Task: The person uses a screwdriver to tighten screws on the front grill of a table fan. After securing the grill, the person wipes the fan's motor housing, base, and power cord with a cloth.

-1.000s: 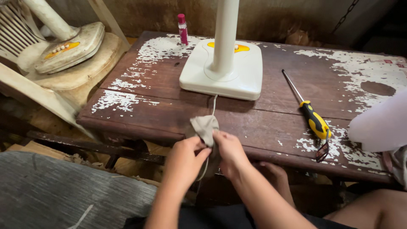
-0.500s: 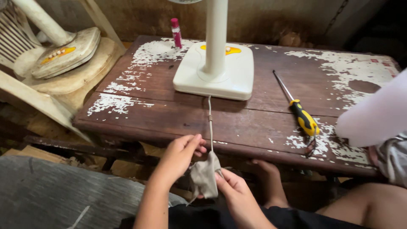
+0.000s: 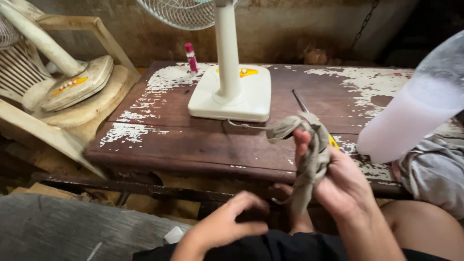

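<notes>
My right hand (image 3: 338, 181) holds up a bundle of grey cord (image 3: 309, 154) above the table's front edge; the cord's free end (image 3: 244, 126) runs back to the white fan base (image 3: 232, 96). My left hand (image 3: 224, 224) hangs low by my lap, fingers loosely curled, holding nothing. The fan's white pole (image 3: 227, 46) rises from the base to a wire grille (image 3: 183, 12) at the top. A yellow-handled screwdriver (image 3: 302, 102) lies on the table, mostly hidden behind the cord and my right hand.
The worn brown table (image 3: 159, 145) has flaking white paint. A small red and white bottle (image 3: 191, 57) stands at its back. A second fan base (image 3: 77, 84) rests on a plastic chair at left. A pale blurred object (image 3: 411, 111) and grey cloth (image 3: 435, 169) sit at right.
My right hand has lifted the cord bundle up and to the right. My left hand has let go of the cord and dropped toward my lap. The camera has moved closer.
</notes>
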